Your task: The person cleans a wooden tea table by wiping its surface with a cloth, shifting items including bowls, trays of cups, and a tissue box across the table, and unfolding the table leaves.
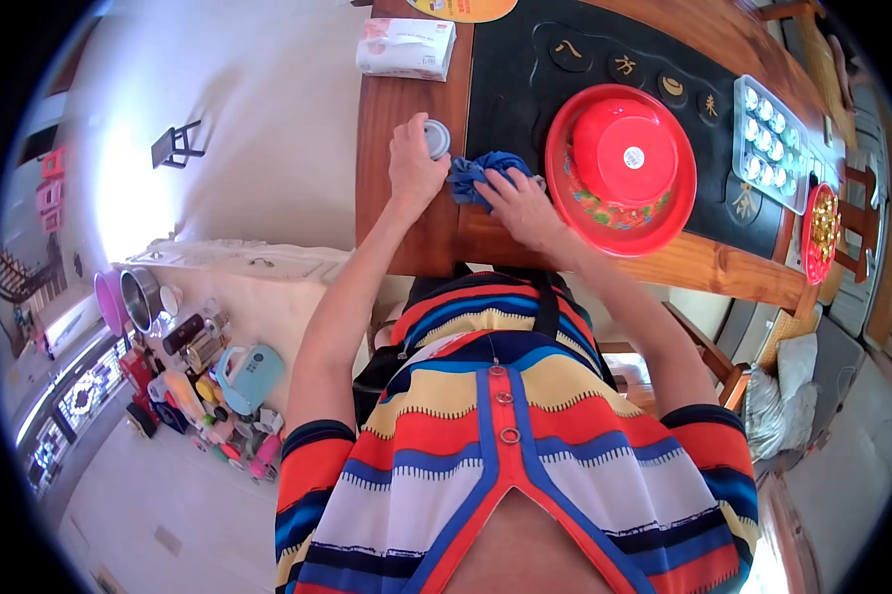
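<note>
Holding a round container (438,140) at left, touching a blue cloth (487,174) at right

Curled partly closed, the left hand (416,166) has its fingers around the side of the round container, whose top is grey, above the wooden table (391,223) near its left side. The right hand (518,206) is half open, its fingers spread over the bunched blue cloth; how tightly they grip cannot be told. The blue cloth lies just right of the round container, at the near left part of a black panel (510,94) with gold characters.

Right of the blue cloth sits a red basin (604,241), with a smaller red bowl (619,124) inside it. A tissue pack (406,49) lies at the far left. Farther right are a clear tray (795,198) of shiny round items (765,139) and a red dish (813,259) of gold pieces (824,226).
</note>
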Demonstrator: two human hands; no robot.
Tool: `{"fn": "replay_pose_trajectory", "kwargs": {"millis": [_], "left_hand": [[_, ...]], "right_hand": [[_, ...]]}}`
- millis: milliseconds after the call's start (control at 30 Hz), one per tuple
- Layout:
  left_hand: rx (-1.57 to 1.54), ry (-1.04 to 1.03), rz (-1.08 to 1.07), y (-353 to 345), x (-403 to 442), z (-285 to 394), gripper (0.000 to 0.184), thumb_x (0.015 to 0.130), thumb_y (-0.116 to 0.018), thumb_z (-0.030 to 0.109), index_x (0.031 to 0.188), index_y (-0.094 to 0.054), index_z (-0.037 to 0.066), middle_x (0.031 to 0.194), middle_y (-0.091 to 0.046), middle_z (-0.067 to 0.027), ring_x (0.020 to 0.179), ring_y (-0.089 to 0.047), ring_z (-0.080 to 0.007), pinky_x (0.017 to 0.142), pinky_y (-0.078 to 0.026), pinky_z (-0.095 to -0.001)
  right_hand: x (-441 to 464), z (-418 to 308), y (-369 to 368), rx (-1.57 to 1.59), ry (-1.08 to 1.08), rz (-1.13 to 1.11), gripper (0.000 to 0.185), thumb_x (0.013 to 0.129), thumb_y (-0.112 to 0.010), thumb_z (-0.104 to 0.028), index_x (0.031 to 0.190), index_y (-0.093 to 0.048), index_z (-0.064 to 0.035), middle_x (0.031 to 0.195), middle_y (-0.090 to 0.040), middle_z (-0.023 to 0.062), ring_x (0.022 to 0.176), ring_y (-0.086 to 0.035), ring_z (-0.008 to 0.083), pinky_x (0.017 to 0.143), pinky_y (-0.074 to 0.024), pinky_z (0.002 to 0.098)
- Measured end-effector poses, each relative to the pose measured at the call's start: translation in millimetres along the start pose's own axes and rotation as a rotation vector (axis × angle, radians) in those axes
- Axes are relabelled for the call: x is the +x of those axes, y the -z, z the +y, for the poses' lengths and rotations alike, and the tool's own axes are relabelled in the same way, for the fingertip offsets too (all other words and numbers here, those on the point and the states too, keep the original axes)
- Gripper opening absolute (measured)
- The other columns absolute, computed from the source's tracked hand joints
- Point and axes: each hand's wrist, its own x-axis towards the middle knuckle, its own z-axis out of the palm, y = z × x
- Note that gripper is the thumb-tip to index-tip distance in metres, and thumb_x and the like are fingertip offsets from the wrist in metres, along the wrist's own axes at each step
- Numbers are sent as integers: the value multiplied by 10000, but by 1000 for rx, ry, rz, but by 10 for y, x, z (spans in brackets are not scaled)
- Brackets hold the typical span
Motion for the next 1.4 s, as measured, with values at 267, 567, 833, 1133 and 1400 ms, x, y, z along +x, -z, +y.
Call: {"fn": "replay_pose_trajectory", "kwargs": {"millis": [267, 567, 833, 1133, 1400], "left_hand": [[-110, 7, 5, 462, -90, -331, 692, 710, -749, 143, 1310, -406, 99, 1221, -490, -142, 1148, -494, -332, 946, -435, -423], [-267, 87, 96, 791, -415, -909, 668, 712, -745, 129, 1296, -432, 48, 1255, -496, -178, 1174, -492, -340, 984, -416, -406], [-191, 64, 87, 1087, -614, -1154, 683, 712, -750, 122, 1303, -419, 37, 1231, -488, -191, 1156, -492, -345, 975, -415, -406], [-253, 72, 122, 1208, -635, -1313, 690, 711, -748, 110, 1310, -413, 33, 1239, -486, -188, 1153, -496, -345, 978, -415, -408], [-220, -35, 17, 1186, -500, -1151, 673, 721, -739, 117, 1306, -417, 34, 1219, -494, -185, 1140, -501, -348, 962, -425, -406]], "right_hand": [[892, 172, -211, 45, -207, 294, 462, 789, -664, -177, 1235, -551, -130, 1174, -513, 77, 963, -501, 314, 794, -451, 409], [347, -983, -495, 173, 140, 62, 399, 795, -610, -132, 1194, -600, -134, 1194, -497, 79, 974, -491, 268, 833, -461, 412], [1896, -406, -398, 27, -153, 302, 377, 796, -645, -185, 1162, -583, -118, 1123, -528, 74, 938, -518, 297, 748, -458, 411], [784, -1442, -644, 229, 404, 15, 342, 828, -534, -166, 1158, -620, -141, 1276, -490, 34, 1071, -455, 262, 887, -423, 394], [1421, -496, -329, -12, -111, 257, 378, 754, -629, -137, 1131, -604, -141, 1090, -553, 43, 931, -532, 260, 754, -443, 420]]}}
